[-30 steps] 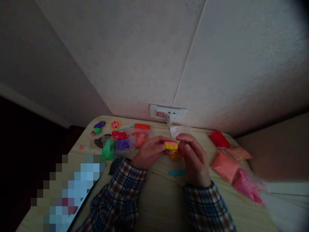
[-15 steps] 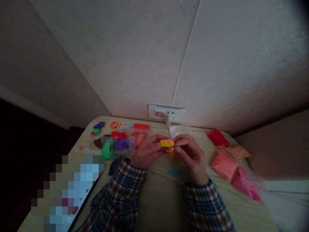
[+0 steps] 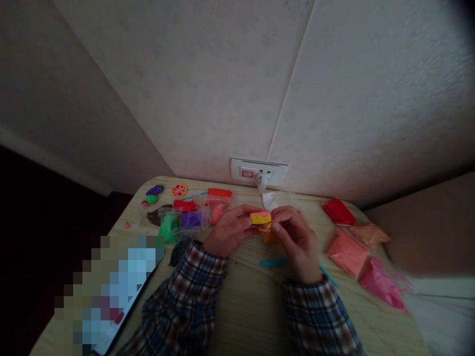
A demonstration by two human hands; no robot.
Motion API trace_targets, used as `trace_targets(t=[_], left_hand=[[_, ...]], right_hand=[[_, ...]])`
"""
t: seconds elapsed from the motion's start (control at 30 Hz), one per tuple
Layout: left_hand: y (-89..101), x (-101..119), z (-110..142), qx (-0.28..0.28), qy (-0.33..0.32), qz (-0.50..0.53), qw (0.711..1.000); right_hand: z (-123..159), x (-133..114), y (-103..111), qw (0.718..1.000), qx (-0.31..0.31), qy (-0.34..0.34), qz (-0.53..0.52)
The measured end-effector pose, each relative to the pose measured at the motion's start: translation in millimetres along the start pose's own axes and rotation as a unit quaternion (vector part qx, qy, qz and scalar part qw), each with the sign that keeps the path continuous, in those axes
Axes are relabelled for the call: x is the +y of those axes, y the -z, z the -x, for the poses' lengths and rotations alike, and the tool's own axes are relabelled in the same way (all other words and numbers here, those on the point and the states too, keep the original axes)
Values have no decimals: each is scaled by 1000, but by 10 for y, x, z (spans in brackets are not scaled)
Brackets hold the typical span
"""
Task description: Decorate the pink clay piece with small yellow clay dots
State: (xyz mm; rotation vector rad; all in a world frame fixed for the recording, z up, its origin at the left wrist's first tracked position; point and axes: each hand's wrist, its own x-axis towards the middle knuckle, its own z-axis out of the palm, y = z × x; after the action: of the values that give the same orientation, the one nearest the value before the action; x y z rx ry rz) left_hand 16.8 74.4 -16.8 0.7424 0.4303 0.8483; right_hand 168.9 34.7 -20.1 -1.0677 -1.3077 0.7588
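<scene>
Between the fingers of my left hand (image 3: 230, 230) is a small clay piece (image 3: 261, 218), yellow and bumpy at the front with a pink layer on top. My right hand (image 3: 296, 242) is closed at the piece's right end, thumb and forefinger pinched together; what sits in the pinch is too small to make out. Under the fingers a bit of yellow shows, and an orange clay packet (image 3: 272, 236) lies behind them, partly hidden. A teal clay knife (image 3: 273, 262) rests on the table below, its right end covered by my right hand.
Bags of green clay (image 3: 169, 227) and purple clay (image 3: 192, 219) lie to the left, near a clay citrus slice (image 3: 179, 190) and clay grapes (image 3: 155, 189). On the right are red (image 3: 339, 212), salmon (image 3: 348, 252) and pink (image 3: 382, 284) packets. A pixelated tablet (image 3: 122, 291) lies front left.
The whole view has shifted slightly, so things appear a little farther right. Both hands keep nearly the same pose around the clay piece.
</scene>
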Motion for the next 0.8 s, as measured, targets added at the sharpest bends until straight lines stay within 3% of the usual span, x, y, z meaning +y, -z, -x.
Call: trace_targets(t=[0.4, 0.8], left_hand=[[26, 1, 23, 2, -28, -4, 1000], [11, 10, 7, 21, -4, 7, 1000]], right_hand=[[70, 53, 35, 995, 27, 17, 99], [65, 71, 33, 995, 82, -56, 15]])
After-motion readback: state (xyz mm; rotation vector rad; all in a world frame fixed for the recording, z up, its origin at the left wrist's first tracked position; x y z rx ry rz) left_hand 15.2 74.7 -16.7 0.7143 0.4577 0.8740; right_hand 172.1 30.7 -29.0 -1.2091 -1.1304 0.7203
